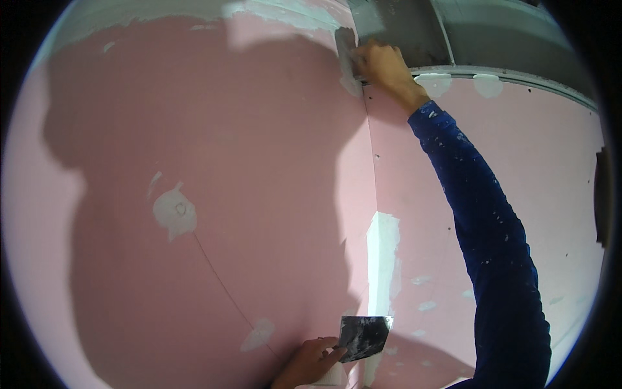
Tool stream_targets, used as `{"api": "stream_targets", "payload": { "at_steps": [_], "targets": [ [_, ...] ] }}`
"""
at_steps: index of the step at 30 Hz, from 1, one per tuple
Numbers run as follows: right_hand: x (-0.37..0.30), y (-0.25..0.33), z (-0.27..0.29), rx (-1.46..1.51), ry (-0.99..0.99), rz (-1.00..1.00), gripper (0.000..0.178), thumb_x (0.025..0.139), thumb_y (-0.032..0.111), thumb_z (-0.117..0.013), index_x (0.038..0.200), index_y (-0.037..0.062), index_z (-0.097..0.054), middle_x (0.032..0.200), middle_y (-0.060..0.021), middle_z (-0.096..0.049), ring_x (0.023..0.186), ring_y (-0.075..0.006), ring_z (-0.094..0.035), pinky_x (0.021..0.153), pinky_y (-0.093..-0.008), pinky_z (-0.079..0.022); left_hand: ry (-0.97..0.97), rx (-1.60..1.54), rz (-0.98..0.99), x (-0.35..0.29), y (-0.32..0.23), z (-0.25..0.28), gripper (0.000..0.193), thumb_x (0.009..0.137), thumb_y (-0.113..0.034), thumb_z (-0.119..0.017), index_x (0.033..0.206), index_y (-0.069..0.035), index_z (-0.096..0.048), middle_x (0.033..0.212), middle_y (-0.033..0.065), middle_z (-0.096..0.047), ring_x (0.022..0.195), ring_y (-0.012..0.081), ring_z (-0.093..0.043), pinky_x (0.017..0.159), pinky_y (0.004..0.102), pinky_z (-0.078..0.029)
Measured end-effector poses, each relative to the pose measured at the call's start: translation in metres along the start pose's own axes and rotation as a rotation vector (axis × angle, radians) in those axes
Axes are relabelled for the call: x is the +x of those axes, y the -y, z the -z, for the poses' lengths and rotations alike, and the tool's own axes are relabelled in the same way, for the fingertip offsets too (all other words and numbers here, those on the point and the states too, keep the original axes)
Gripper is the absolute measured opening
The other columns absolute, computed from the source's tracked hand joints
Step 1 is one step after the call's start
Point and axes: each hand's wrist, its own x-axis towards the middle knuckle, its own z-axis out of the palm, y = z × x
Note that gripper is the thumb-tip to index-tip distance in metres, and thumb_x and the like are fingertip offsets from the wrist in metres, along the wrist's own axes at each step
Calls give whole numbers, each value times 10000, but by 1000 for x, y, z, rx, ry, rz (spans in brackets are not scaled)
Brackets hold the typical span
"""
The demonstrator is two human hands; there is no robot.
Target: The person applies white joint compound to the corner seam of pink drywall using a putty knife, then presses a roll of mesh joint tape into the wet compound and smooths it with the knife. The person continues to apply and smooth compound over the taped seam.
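Note:
My right hand [387,70] is raised at the top of the inside corner, fingers closed against the wall. Whatever tool it grips is mostly hidden behind the fingers. Beside those fingers, a strip of wet-looking joint compound [346,59] covers the upper corner on the pink drywall [272,149]. Low down, near the bottom edge, my left hand [310,363] pinches a dark, square metal plate [365,338] by its left edge. Pale smears mark the plate's face. Above it, a white band of compound [383,259] runs along the lower part of the corner seam.
A grey metal panel [505,39] lies above the right wall, with a metal edge track [512,76] below it. Compound patches [175,212] dot the drywall, and several screw heads show. My shadow falls across the left wall. A dark object [601,198] stands at the far right.

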Motion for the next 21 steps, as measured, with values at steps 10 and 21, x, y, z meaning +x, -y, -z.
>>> {"api": "stream_targets", "payload": {
  "at_steps": [10,21],
  "targets": [
    [-12,13,-1,124,28,29,278,845,182,-600,1068,69,-721,1091,-199,-713,1049,-413,-672,970,-551,-472,0,96,15,0,6,2,354,947,-245,-627,1192,4,-689,1169,228,-703,1085,362,-673,954,433,-517],
    [30,-43,29,127,358,469,312,961,277,-568,1163,81,-703,1145,-180,-696,1090,-373,-633,942,-436,-497,52,59,30,-1,4,5,354,946,-257,-626,1191,-9,-692,1160,221,-706,1079,373,-672,947,439,-520]
  ]
}}
